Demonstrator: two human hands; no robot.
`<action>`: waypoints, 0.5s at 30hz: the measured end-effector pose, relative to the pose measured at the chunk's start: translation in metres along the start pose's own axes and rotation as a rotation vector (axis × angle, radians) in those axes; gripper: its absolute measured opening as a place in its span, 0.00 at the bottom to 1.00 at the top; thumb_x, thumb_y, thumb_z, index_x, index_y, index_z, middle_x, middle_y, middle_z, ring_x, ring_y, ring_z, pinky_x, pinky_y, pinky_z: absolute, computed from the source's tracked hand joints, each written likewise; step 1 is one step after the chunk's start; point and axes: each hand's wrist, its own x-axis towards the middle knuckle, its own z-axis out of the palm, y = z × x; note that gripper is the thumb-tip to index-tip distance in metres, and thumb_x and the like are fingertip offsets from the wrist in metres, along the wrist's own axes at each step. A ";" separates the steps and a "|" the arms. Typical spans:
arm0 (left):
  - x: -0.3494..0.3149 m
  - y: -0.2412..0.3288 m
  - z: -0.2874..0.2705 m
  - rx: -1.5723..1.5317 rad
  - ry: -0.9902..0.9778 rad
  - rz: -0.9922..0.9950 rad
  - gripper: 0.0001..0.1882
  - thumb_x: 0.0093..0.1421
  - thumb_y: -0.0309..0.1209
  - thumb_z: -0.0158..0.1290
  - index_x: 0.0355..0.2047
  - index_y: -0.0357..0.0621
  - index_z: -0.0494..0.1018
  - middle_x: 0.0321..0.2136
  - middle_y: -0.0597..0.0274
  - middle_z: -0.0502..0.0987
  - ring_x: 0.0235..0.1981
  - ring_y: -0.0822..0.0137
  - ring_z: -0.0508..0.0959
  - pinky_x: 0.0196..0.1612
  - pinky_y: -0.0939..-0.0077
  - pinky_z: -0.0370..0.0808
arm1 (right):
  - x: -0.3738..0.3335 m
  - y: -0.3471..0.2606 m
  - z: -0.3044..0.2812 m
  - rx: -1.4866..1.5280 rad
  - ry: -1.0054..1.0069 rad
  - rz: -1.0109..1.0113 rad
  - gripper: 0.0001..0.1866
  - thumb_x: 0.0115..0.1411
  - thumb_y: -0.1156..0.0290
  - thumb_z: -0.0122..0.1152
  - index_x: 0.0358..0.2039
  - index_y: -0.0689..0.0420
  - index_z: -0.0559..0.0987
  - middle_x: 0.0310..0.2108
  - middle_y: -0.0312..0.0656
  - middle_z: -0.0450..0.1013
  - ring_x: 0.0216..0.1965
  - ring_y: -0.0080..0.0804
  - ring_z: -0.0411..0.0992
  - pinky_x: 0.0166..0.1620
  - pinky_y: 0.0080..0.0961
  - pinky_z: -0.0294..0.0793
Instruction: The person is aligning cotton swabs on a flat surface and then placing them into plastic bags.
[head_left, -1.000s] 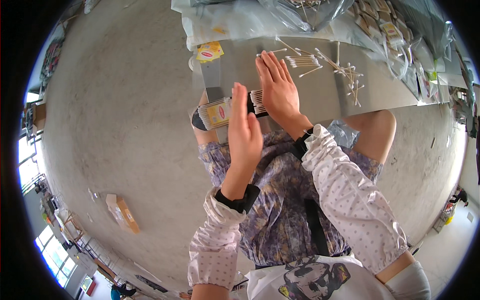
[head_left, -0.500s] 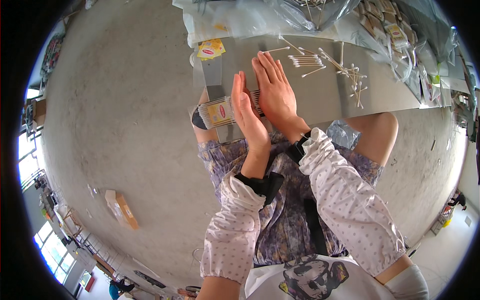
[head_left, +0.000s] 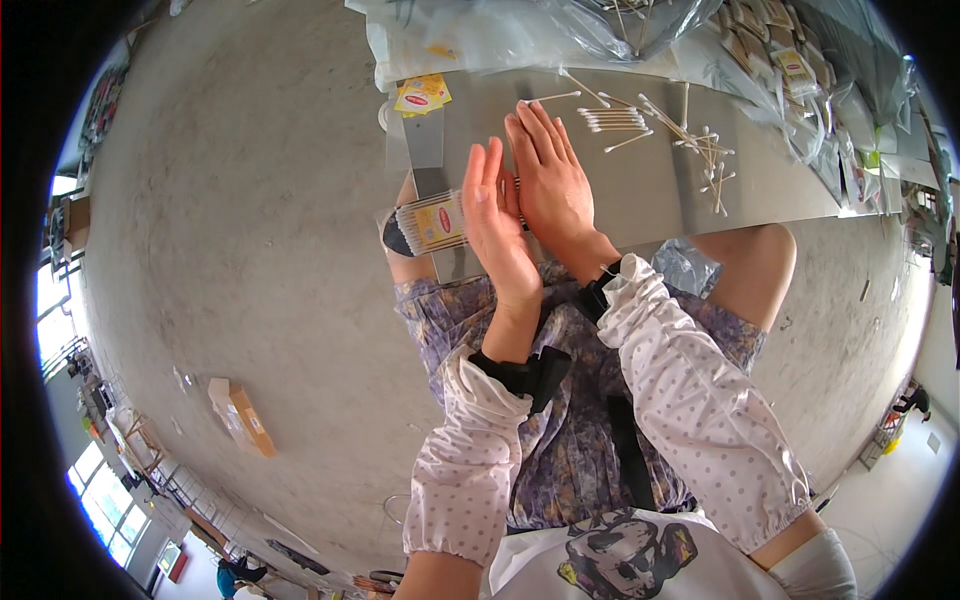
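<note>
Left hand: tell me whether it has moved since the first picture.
Yes: the left hand has shifted forward and rightward against the metal tabletop.

I got an evenly bright view over the link. The windows (head_left: 103,505), off to the left of and below the counter (head_left: 640,195), were blown out to near white with bluish fringes. The counter's metal carried a soft sheen and blurry dark bands; at its far edge, plastic sheeting (head_left: 500,40) caught pale glints. I found the loose cotton swabs (head_left: 614,122) on it crisp, while small things far from it looked soft. Straight lines bowed around it, and black corners closed the fisheye circle.
</note>
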 end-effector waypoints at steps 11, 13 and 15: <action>0.004 0.001 0.008 -0.030 -0.047 -0.031 0.32 0.74 0.46 0.30 0.68 0.33 0.51 0.68 0.43 0.55 0.71 0.55 0.53 0.71 0.62 0.49 | 0.001 0.001 0.000 0.141 0.064 0.042 0.25 0.60 0.76 0.52 0.59 0.63 0.68 0.64 0.49 0.62 0.69 0.44 0.56 0.71 0.39 0.54; 0.009 -0.003 0.007 -0.045 -0.044 -0.062 0.32 0.74 0.47 0.29 0.68 0.33 0.51 0.68 0.44 0.55 0.71 0.55 0.53 0.71 0.63 0.49 | 0.001 0.002 0.000 0.202 0.085 0.050 0.25 0.59 0.77 0.52 0.59 0.63 0.69 0.63 0.49 0.63 0.68 0.44 0.57 0.70 0.39 0.55; 0.011 -0.008 0.005 -0.082 -0.045 -0.105 0.33 0.74 0.48 0.29 0.68 0.33 0.51 0.68 0.44 0.56 0.70 0.56 0.54 0.71 0.64 0.49 | 0.001 0.003 -0.001 0.259 0.106 0.061 0.25 0.58 0.79 0.53 0.58 0.62 0.69 0.62 0.49 0.64 0.68 0.45 0.58 0.70 0.40 0.56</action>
